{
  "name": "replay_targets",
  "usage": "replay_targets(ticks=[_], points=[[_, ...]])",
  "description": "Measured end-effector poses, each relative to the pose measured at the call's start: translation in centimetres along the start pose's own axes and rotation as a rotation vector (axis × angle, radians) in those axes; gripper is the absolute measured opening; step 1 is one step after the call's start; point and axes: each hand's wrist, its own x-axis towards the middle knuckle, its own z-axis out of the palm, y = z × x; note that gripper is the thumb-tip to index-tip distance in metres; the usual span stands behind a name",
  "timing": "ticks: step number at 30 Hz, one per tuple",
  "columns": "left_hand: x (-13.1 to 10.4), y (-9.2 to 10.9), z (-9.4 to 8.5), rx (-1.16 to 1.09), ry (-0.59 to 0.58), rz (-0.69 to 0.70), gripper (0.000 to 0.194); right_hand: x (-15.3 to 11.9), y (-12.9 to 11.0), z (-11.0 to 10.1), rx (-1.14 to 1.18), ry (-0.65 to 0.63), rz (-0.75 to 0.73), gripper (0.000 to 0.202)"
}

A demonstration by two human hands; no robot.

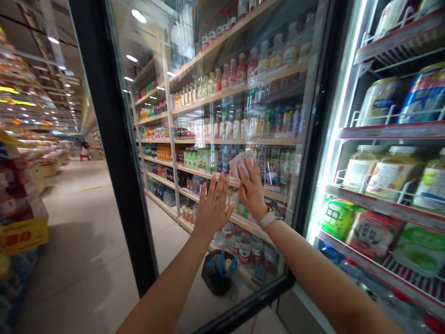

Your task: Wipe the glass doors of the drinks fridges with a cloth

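A glass cooler door (120,153) with a black frame stands swung out in front of me. My right hand (253,189) presses a crumpled whitish cloth (238,163) against the pane, with a pale band on that wrist. Part of the cloth is hidden under the fingers. Just to its left, my left hand (214,204) is spread flat at the glass, fingers apart, with nothing in it. Rows of bottles show in and through the pane behind both hands.
To the right, lit cooler shelves (385,199) carry jars, cans and green and red packs. Low beyond the glass is a dark bin (212,274) with blue items. A store aisle floor (83,199) runs along the left, past a display with a yellow sign (26,235).
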Motion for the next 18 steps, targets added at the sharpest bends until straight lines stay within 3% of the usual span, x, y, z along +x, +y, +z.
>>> replay_targets(ticks=[3,9,11,14,18], points=[[0.0,0.0,-0.1,0.002,0.002,0.005,0.076,-1.3,-1.4,0.6,0.011,0.012,0.072,0.07],[0.0,0.0,0.0,0.017,0.028,0.019,0.076,-14.4,-4.3,1.7,-0.023,-0.181,0.051,0.076],[0.0,-0.1,0.1,0.009,0.023,0.014,0.078,-16.9,-4.2,1.6,-0.047,-0.205,-0.014,0.075],[0.1,-0.1,0.1,-0.004,0.023,0.011,0.079,-15.6,-2.9,1.2,-0.083,-0.206,-0.058,0.069],[0.2,0.0,0.0,-0.01,0.036,0.009,0.076,-8.3,-0.2,0.5,-0.085,-0.146,0.008,0.064]])
